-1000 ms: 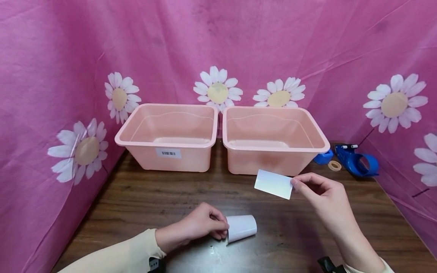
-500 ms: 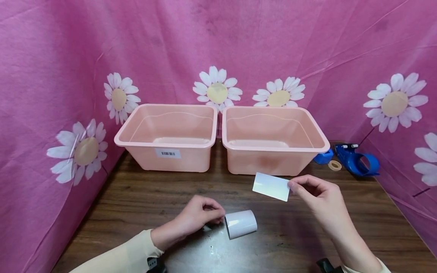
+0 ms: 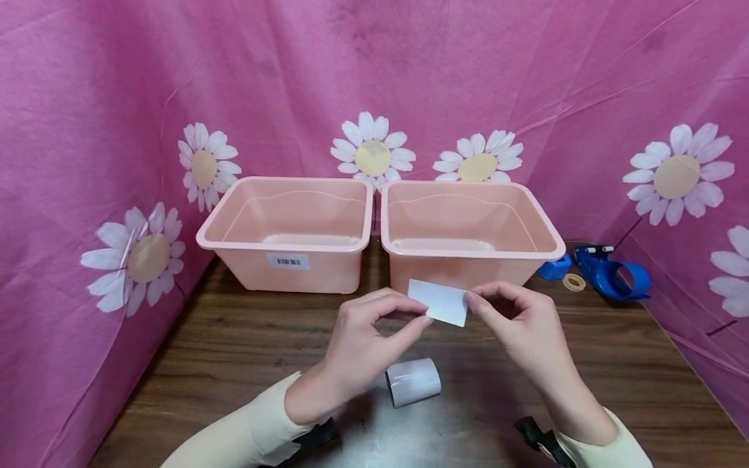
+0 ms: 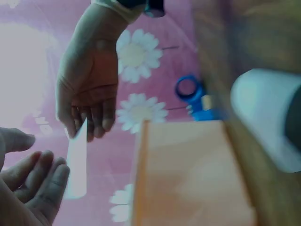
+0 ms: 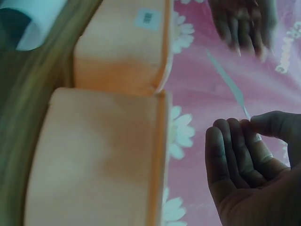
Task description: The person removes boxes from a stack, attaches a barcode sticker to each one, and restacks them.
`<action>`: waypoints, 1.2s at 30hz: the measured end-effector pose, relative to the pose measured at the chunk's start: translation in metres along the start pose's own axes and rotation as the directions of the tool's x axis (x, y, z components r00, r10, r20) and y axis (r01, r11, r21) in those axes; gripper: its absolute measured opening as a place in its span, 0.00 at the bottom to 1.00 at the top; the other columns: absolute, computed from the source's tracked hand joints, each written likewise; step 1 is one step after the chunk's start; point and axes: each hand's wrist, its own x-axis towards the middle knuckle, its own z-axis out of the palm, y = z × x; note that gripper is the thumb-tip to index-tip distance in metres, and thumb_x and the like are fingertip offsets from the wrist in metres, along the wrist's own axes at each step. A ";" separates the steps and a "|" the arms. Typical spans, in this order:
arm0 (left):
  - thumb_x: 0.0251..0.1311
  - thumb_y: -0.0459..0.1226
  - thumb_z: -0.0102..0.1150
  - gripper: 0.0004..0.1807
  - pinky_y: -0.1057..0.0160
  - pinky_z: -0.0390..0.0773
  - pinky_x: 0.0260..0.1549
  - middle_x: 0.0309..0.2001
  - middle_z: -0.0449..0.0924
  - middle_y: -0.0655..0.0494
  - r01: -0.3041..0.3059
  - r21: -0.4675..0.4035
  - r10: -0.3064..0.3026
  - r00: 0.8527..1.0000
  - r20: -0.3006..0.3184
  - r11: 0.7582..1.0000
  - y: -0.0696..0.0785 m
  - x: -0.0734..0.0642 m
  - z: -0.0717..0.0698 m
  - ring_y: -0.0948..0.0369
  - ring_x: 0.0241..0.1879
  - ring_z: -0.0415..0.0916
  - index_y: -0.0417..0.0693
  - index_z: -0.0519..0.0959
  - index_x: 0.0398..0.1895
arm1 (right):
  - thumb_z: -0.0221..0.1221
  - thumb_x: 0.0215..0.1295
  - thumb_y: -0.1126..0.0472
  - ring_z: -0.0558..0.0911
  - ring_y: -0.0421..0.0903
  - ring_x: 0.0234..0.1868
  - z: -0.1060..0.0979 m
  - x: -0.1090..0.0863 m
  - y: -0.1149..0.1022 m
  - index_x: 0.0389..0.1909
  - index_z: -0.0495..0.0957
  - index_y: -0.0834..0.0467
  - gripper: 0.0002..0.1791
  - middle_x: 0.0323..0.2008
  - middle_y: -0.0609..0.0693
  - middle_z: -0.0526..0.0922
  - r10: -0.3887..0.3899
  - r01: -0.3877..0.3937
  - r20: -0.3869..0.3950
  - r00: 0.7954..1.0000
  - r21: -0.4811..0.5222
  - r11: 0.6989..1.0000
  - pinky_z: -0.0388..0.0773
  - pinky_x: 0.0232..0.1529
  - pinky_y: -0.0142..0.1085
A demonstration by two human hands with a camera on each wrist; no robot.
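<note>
My right hand (image 3: 529,338) pinches a blank white label (image 3: 443,303) by its right edge between thumb and forefinger, above the table in front of the right bin. The label slants slightly down to the right. My left hand (image 3: 363,341) is close by, with its thumb and forefinger spread around the label's lower left corner. In the left wrist view, a gap shows between the left thumb and fingers, and the label (image 4: 78,165) stands beyond the fingertips. Edge-on in the right wrist view, the label (image 5: 230,84) looks like a thin strip. A white roll (image 3: 414,383) lies on its side below the hands.
Two pink bins stand side by side at the back: the left bin (image 3: 251,272) bears a barcode label (image 3: 288,261); the right bin (image 3: 468,255) is plain. Behind it at right lie a blue tape dispenser (image 3: 611,276), a small tan ring (image 3: 574,282) and a blue piece (image 3: 554,268).
My left hand has left the roll, risen and moved right to the label, its thumb and forefinger spreading. My right hand has brought the label left and slightly up. The roll has turned slightly.
</note>
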 end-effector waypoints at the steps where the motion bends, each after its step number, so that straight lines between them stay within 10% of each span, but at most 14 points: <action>1: 0.67 0.33 0.79 0.04 0.66 0.90 0.44 0.39 0.95 0.58 -0.014 0.013 0.014 1.000 -0.011 1.000 0.002 0.004 0.002 0.65 0.42 0.91 0.47 0.95 0.43 | 0.74 0.74 0.60 0.82 0.37 0.28 0.002 0.002 -0.004 0.41 0.94 0.54 0.02 0.30 0.38 0.90 -0.013 0.013 -0.005 1.000 0.005 1.000 0.79 0.28 0.28; 11: 0.64 0.32 0.81 0.08 0.69 0.90 0.43 0.40 0.96 0.52 -0.058 0.144 0.075 0.991 -0.114 0.988 -0.003 0.020 0.014 0.60 0.43 0.93 0.41 0.95 0.45 | 0.75 0.71 0.66 0.87 0.33 0.33 0.018 0.009 -0.021 0.43 0.95 0.55 0.04 0.34 0.38 0.92 -0.075 0.081 -0.065 0.995 0.108 0.991 0.83 0.36 0.22; 36: 0.62 0.32 0.82 0.09 0.63 0.92 0.43 0.41 0.96 0.55 -0.060 0.156 0.075 0.993 -0.090 0.986 -0.010 0.020 0.017 0.62 0.43 0.94 0.43 0.95 0.45 | 0.75 0.73 0.63 0.89 0.34 0.37 0.037 0.000 -0.028 0.41 0.96 0.54 0.02 0.36 0.45 0.95 -0.006 0.018 -0.066 0.998 0.184 0.983 0.85 0.39 0.25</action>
